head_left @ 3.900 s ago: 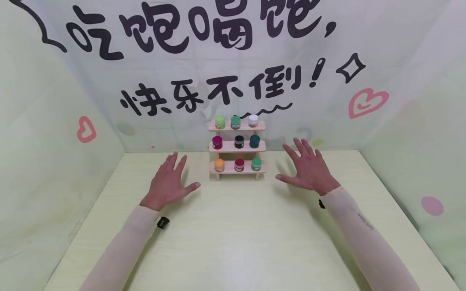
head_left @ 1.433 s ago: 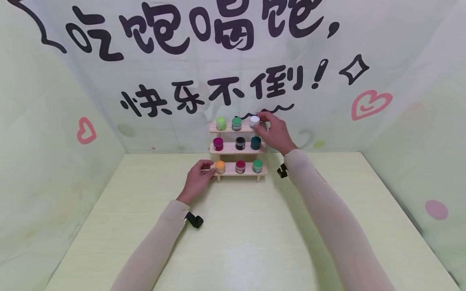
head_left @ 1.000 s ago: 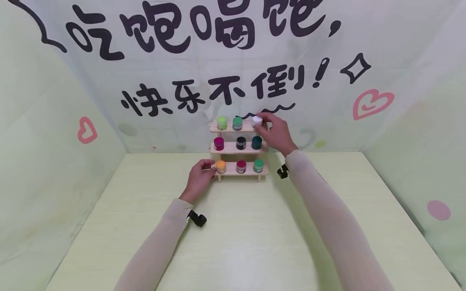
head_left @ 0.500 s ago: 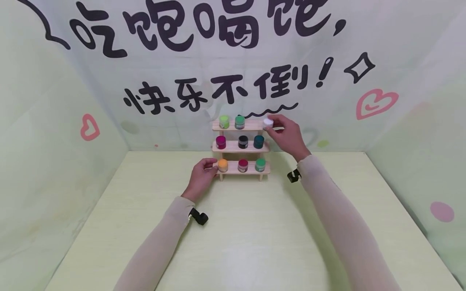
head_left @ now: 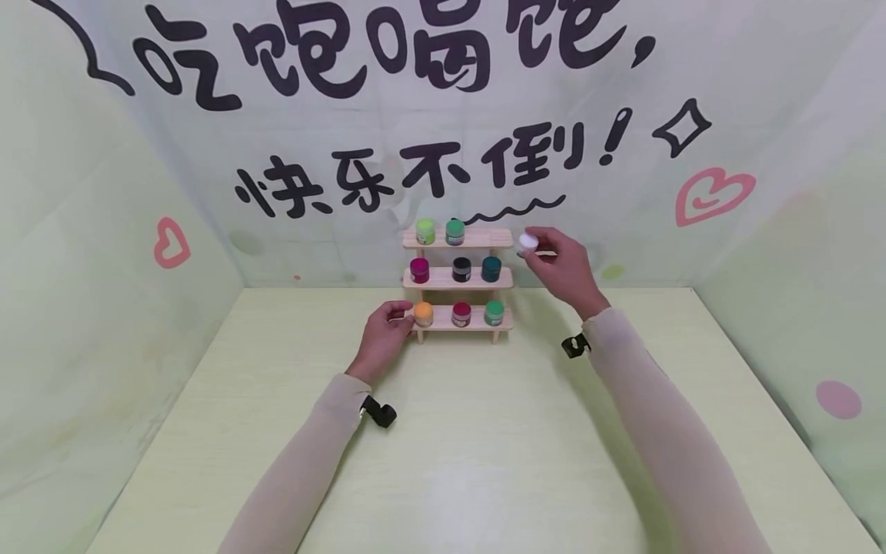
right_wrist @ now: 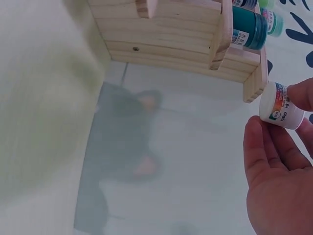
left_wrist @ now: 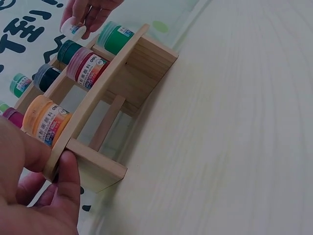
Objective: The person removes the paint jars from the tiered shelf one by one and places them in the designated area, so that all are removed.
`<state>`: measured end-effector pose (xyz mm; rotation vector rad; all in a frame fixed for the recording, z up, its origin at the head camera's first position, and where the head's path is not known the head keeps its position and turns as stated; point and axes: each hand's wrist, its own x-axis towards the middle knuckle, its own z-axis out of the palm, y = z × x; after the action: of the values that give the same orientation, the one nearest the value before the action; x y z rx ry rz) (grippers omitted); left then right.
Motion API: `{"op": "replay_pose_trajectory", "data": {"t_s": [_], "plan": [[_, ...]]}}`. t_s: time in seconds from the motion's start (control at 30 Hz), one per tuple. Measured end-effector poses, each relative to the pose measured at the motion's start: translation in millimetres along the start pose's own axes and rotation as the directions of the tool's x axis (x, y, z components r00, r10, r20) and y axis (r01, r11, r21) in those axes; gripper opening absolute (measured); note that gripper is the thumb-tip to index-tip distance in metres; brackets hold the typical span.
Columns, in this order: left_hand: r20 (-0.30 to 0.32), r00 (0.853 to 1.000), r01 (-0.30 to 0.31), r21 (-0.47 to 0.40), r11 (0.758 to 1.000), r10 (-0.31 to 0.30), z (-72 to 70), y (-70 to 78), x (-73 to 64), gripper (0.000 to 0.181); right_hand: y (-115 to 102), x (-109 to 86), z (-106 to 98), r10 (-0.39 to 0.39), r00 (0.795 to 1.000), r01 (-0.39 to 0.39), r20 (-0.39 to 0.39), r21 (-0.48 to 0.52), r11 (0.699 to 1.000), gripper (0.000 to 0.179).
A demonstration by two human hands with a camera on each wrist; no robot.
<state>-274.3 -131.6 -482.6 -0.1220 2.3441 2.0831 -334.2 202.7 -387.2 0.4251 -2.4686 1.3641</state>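
Note:
A three-tier wooden display rack point(head_left: 487, 238) stands at the back of the table against the wall. My left hand point(head_left: 382, 338) pinches the left end of its bottom tier, beside the orange paint jar point(left_wrist: 48, 121). Off the rack's right side, at about top-tier height, my right hand point(head_left: 567, 269) holds a white paint jar point(right_wrist: 281, 105) between thumb and fingers. In the right wrist view that jar is tilted, label showing, and apart from the wood. Light green point(head_left: 425, 231) and green point(head_left: 454, 232) jars sit on the top tier, whose right end is bare.
On the middle tier are magenta point(head_left: 419, 270), black point(head_left: 461, 269) and dark teal point(head_left: 491, 269) jars. The bottom tier also bears red point(head_left: 461, 314) and green point(head_left: 494, 312) jars. A printed cloth point(head_left: 318, 131) hangs behind the pale tabletop point(head_left: 443, 431).
Both hands were spread and apart from the rack. The left has taken hold of the bottom tier's end; the right has lifted the white jar off the top tier and carried it right.

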Motion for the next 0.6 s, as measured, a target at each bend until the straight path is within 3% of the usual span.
{"op": "replay_pose_trajectory", "data": {"t_s": [0.6], "plan": [[0.006,1.000,0.006,0.038,0.999,-0.006,-2.0,-0.2,-0.8,0.030,36.4,-27.7,-7.7,0.074,0.997,-0.074,0.036,-0.007,0.997,0.049]]}}
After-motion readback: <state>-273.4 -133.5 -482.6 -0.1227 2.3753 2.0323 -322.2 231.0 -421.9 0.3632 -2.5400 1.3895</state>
